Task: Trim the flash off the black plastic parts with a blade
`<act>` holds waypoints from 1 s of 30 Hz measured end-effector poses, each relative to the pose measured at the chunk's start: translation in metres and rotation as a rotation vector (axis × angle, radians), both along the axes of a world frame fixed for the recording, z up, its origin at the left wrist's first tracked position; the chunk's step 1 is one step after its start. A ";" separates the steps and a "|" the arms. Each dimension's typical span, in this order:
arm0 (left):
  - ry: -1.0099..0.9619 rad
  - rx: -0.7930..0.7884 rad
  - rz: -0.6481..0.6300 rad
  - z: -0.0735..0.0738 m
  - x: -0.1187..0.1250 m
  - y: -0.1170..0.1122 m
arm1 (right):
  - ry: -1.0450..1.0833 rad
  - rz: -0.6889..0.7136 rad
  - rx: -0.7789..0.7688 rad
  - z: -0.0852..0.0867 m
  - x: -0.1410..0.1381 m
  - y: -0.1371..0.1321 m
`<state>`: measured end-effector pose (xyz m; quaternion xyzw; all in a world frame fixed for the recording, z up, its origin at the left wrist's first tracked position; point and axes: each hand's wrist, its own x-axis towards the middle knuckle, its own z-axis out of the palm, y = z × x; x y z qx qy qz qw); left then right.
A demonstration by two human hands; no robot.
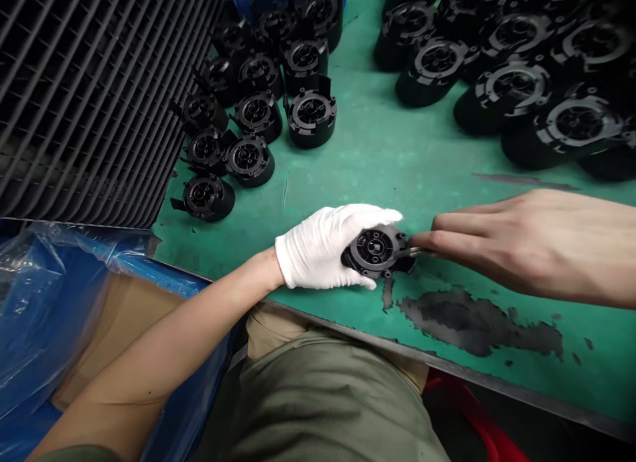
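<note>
My left hand (330, 246), in a white glove, is wrapped round a round black plastic housing (376, 248) just above the green table near its front edge. The housing's open-ribbed face with screw bosses points up at me. From the right my bare right hand (477, 240) reaches in with its fingers pinched together. A small metallic tool tip (416, 250) shows at those fingertips and meets the housing's right side. Most of this tool is hidden by the fingers, so I cannot make out its kind.
Several similar black housings (312, 114) stand at the back left, and larger black cylinders (517, 84) crowd the back right. A black slatted rack (99, 91) is at left. Below it lies a box lined with blue plastic (40, 303). The green tabletop (368, 150) has worn dark patches.
</note>
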<state>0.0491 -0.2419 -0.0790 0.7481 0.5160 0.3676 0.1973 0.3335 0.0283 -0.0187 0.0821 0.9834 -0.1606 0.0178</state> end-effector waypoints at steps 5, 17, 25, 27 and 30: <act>-0.001 0.061 0.234 -0.007 0.026 0.002 | 0.274 0.086 0.134 0.014 0.032 -0.057; 0.060 0.005 0.363 -0.002 0.039 0.001 | 0.062 -0.208 0.279 0.013 0.054 -0.158; 0.067 -0.073 0.376 0.007 0.042 0.004 | 0.015 -0.204 0.275 0.017 0.053 -0.163; 0.074 -0.090 0.382 0.009 0.042 0.004 | 0.028 -0.212 0.300 0.016 0.050 -0.165; 0.080 -0.082 0.382 0.009 0.041 0.004 | -0.002 -0.213 0.340 0.017 0.046 -0.167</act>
